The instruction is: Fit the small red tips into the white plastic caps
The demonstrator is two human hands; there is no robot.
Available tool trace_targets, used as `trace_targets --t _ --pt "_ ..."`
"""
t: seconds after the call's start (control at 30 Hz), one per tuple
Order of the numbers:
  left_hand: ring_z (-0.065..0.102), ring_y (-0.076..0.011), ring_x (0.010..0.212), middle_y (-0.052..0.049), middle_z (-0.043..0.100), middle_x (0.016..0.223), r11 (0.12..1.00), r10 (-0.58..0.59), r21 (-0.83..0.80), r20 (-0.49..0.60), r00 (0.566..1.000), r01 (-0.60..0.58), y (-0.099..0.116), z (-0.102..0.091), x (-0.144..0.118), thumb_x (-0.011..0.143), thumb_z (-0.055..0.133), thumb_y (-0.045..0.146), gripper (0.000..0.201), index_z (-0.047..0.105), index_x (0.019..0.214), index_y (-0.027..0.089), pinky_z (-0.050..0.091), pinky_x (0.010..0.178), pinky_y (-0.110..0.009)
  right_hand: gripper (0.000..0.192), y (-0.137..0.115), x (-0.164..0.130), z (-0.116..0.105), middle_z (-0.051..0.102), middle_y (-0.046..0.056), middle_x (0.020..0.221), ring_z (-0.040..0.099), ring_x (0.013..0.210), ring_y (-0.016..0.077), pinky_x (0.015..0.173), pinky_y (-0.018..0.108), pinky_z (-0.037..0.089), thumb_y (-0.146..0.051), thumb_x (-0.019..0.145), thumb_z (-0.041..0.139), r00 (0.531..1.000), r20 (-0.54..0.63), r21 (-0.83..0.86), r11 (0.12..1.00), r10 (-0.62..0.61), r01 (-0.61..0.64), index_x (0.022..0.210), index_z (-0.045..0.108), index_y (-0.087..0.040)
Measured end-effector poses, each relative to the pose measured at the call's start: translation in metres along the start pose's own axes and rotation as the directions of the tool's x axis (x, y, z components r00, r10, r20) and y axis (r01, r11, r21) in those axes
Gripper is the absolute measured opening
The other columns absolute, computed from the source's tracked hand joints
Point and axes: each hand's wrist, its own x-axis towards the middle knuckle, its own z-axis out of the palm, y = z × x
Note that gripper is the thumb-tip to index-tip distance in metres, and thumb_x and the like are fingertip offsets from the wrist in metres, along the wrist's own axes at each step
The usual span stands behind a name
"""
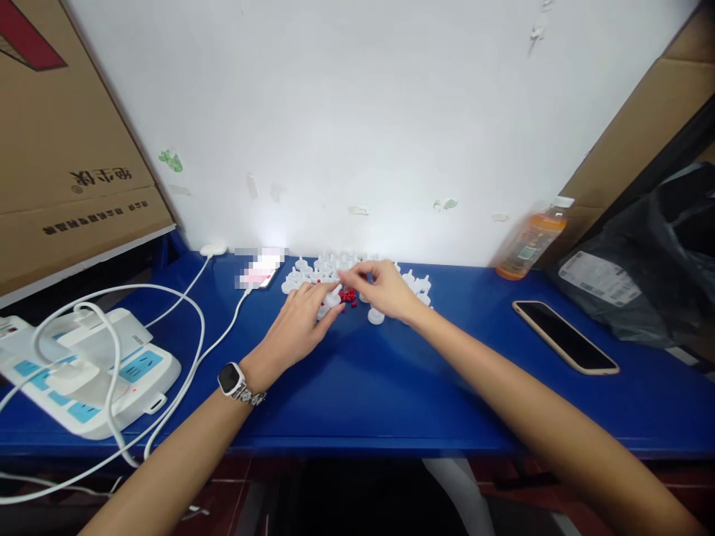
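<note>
Fingers of both hands [340, 309] pinch among white caps [329, 272], uncountable; grip unclear; one phone [564, 336].

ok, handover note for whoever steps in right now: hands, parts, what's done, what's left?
Left hand: palm down on the blue table, fingertips at the small red pieces; whether it pinches one cannot be told.
Right hand: fingers curled over the cluster of white plastic parts, thumb and forefinger pinched together; what they hold is too small to tell.
Parts: white ones grouped against the wall, one lone white part just in front of the right hand.
Done and left: cannot be told; the parts are too small to show which carry red pieces.
Nearby: phone, bottle, power strip.
</note>
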Motion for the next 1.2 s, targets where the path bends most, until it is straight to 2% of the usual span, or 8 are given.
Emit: trace_targets --t 0.1,0.27,0.4,0.67,0.77,0.87,1.0,1.2 --pt "0.057 -0.0274 0.107 -0.012 0.061 0.114 1.0 -0.006 -0.015 0.017 1.0 0.006 0.001 0.0 -0.001 0.102 0.041 0.043 0.04 0.05 0.133 0.019 0.047 0.095 -0.046 0.025 0.024 0.021 -0.009 0.074 0.004 0.078 0.063 0.074 0.017 0.072 0.029 0.043 -0.034 0.091 0.058 0.988 -0.075 -0.275 0.95 0.133 -0.149 0.08 0.074 -0.018" --pt "0.056 -0.0287 0.112 -0.013 0.061 0.117 1.0 0.001 -0.02 0.064 0.998 0.0 0.003 0.0 -0.002 0.102 0.041 0.041 0.04 0.051 0.133 0.018 0.046 0.099 -0.048 0.011 0.047 0.049 -0.01 0.075 0.007 0.083 0.066 0.089 0.0238 0.091 0.038 0.041 -0.028 0.079 0.069 0.941 0.055 -0.608 0.759 0.333 -0.233 0.078 0.075 -0.02" --pt "0.056 -0.029 0.111 -0.013 0.061 0.116 1.0 -0.007 -0.016 0.073 0.997 0.008 0.002 0.001 -0.002 0.101 0.042 0.042 0.042 0.051 0.134 0.017 0.046 0.098 -0.049 0.01 0.046 0.058 -0.002 0.075 0.011 0.084 0.066 0.093 0.0265 0.094 0.042 0.04 -0.025 0.074 0.073 0.921 0.094 -0.664 0.713 0.379 -0.225 0.079 0.075 -0.017" --pt "0.055 -0.0286 0.114 -0.012 0.06 0.118 1.0 -0.006 -0.023 0.068 0.998 0.007 0.001 0.001 -0.003 0.102 0.042 0.043 0.04 0.05 0.133 0.019 0.046 0.099 -0.049 0.004 0.041 0.058 -0.003 0.074 0.01 0.081 0.067 0.093 0.0263 0.101 0.046 0.034 -0.021 0.073 0.071 0.936 0.091 -0.678 0.709 0.34 -0.192 0.074 0.072 -0.017" --pt "0.055 -0.0285 0.114 -0.012 0.06 0.119 1.0 -0.01 -0.014 0.06 0.998 0.011 0.0 0.003 -0.003 0.102 0.042 0.043 0.041 0.05 0.134 0.019 0.045 0.099 -0.049 0.006 0.029 0.043 -0.006 0.075 0.008 0.084 0.067 0.087 0.0226 0.09 0.038 0.044 -0.02 0.076 0.066 0.968 0.023 -0.501 0.841 0.25 -0.205 0.078 0.071 -0.018" --pt "0.056 -0.0286 0.112 -0.012 0.061 0.117 1.0 -0.003 -0.003 0.045 0.999 0.003 0.002 0.004 -0.003 0.102 0.041 0.041 0.04 0.05 0.134 0.019 0.046 0.098 -0.049 0.012 0.017 0.017 -0.001 0.074 0.006 0.082 0.067 0.077 0.0175 0.073 0.028 0.049 -0.023 0.078 0.067 0.984 -0.053 -0.033 0.985 0.167 -0.169 0.088 0.069 -0.016" --pt "0.056 -0.0289 0.109 -0.012 0.062 0.114 1.0 0.018 0.011 0.041 0.999 -0.019 0.006 0.005 -0.002 0.102 0.04 0.04 0.038 0.05 0.132 0.02 0.047 0.094 -0.048 0.025 0.01 -0.012 0.018 0.073 0.004 0.081 0.066 0.074 0.0159 0.071 0.028 0.052 -0.038 0.079 0.071 0.976 -0.112 0.401 0.907 0.187 -0.128 0.093 0.071 -0.017" --pt "0.055 -0.0289 0.104 -0.012 0.06 0.109 0.999 0.002 0.046 0.057 0.998 -0.005 0.009 0.005 -0.003 0.103 0.039 0.039 0.038 0.049 0.132 0.017 0.047 0.092 -0.049 0.033 0.014 -0.021 0.037 0.069 0.002 0.073 0.062 0.068 0.0151 0.067 0.028 0.051 -0.049 0.072 0.08 0.97 -0.173 0.526 0.849 0.171 -0.056 0.077 0.068 -0.018"
